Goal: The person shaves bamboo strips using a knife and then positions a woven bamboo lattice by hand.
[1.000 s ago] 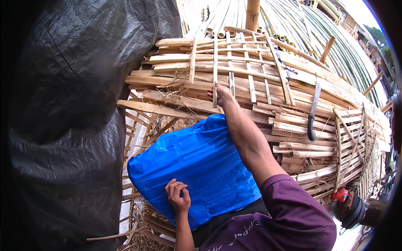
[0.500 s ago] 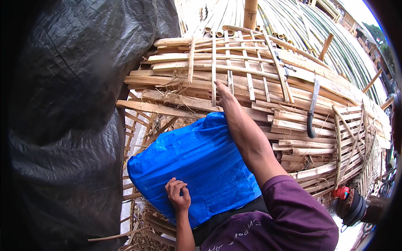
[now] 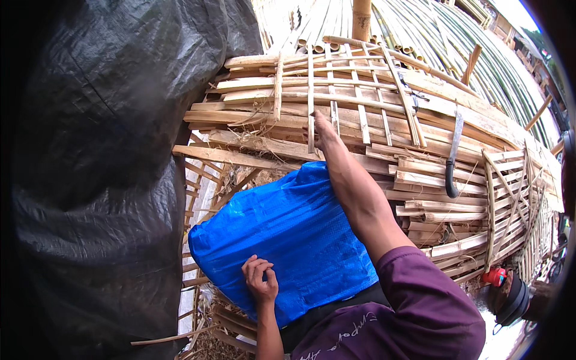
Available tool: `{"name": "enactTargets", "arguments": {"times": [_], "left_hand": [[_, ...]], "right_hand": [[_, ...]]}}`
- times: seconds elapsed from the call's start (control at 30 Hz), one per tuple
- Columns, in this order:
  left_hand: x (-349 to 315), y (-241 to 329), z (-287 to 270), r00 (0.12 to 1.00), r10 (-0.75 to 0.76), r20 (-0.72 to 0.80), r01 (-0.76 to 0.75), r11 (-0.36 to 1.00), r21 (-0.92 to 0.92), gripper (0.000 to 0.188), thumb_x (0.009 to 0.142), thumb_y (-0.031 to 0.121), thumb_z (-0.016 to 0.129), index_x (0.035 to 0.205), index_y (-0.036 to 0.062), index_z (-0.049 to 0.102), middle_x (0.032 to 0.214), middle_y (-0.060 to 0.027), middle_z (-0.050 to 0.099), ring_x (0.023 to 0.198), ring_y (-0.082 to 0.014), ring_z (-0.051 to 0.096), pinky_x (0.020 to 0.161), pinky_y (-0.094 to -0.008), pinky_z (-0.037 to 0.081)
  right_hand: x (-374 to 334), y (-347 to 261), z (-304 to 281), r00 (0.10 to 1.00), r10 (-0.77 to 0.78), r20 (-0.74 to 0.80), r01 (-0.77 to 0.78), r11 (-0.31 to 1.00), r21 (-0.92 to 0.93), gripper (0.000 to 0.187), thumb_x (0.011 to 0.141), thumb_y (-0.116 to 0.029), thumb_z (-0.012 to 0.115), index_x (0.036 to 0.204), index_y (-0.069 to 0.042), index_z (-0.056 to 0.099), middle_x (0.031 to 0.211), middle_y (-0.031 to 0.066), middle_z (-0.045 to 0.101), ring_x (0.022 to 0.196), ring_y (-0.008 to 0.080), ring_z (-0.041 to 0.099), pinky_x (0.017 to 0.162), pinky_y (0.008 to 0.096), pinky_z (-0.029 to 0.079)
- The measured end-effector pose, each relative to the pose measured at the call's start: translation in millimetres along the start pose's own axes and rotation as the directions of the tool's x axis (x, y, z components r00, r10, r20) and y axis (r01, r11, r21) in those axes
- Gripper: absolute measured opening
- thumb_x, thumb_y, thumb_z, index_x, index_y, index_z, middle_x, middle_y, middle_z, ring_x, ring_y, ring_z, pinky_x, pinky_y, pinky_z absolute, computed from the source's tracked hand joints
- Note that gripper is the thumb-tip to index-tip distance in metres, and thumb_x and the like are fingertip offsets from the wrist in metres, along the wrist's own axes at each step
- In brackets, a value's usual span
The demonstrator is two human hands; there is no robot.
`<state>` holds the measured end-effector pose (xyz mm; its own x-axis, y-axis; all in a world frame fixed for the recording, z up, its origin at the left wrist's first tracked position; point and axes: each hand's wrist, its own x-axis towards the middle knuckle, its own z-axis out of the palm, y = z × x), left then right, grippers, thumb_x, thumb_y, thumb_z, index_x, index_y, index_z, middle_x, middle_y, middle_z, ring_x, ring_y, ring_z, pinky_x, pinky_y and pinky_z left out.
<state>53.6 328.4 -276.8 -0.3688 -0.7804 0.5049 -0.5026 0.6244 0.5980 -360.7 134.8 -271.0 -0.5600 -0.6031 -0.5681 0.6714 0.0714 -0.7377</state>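
My right hand (image 3: 324,133) reaches forward and closes around the lower end of a thin upright bamboo strip (image 3: 311,99). Its thumb side shows on the right of the strip; the other fingers are partly hidden. That strip belongs to a loose lattice of upright strips (image 3: 359,99) crossing longer lengthwise ones. A blue woven plastic sheet (image 3: 300,234) covers my lap. Over it rests my left hand (image 3: 261,282), fingers loosely bent and thumb apart, with nothing visible in it.
Split bamboo slats (image 3: 444,207) lie stacked ahead and to the right, with a dark-handled machete (image 3: 456,150) on top. A finished lattice panel (image 3: 510,204) stands farther right. A black tarp (image 3: 102,180) hangs at left. Long bamboo poles (image 3: 468,66) lie behind a bamboo post (image 3: 361,21).
The whole view has shifted slightly, so the scene sits a little farther right. Both hands keep nearly the same pose, the right one still at the strip.
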Motion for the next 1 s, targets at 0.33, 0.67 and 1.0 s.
{"name": "enactTargets", "arguments": {"times": [0.33, 0.67, 1.0], "left_hand": [[2.5, -0.9, 3.5, 1.000, 0.025, -0.003, -0.025, 1.000, -0.001, 0.010, 0.076, -0.001, 0.057, 0.079, 0.0070, 0.063, 0.087, -0.0075, 0.061, 0.101, -0.0320, 0.057, 0.091, -0.0424, 0.046], [-1.2, -2.3, 4.3, 1.000, 0.028, 0.004, -0.028, 1.000, 0.003, 0.008, 0.078, 0.003, 0.056, 0.078, 0.0067, 0.063, 0.087, -0.0081, 0.061, 0.102, -0.0330, 0.056, 0.092, -0.0440, 0.045], [1.3, 2.8, 4.4, 1.000, 0.018, -0.001, -0.018, 1.000, 0.018, 0.007, 0.079, 0.004, 0.054, 0.077, 0.0056, 0.061, 0.086, -0.0092, 0.061, 0.103, -0.0340, 0.056, 0.095, -0.0446, 0.043]], "right_hand": [[26.0, 9.2, -8.0, 0.992, -0.114, 0.045, 0.116, 0.992, -0.043, 0.027, 0.090, -0.036, 0.055, 0.092, -0.010, 0.060, 0.082, 0.0089, 0.062, 0.071, 0.0237, 0.059, 0.062, 0.0403, 0.051], [19.2, 18.4, 9.4, 0.985, -0.115, -0.132, 0.107, 0.992, -0.065, 0.033, 0.089, -0.033, 0.060, 0.092, -0.001, 0.067, 0.077, 0.0115, 0.067, 0.062, 0.0201, 0.062, 0.062, 0.0367, 0.052], [32.7, 26.3, 6.4, 0.976, -0.183, -0.120, 0.176, 0.982, -0.067, 0.023, 0.092, -0.027, 0.055, 0.082, -0.007, 0.062, 0.069, 0.0056, 0.063, 0.053, 0.0172, 0.057, 0.048, 0.0332, 0.042]]}}
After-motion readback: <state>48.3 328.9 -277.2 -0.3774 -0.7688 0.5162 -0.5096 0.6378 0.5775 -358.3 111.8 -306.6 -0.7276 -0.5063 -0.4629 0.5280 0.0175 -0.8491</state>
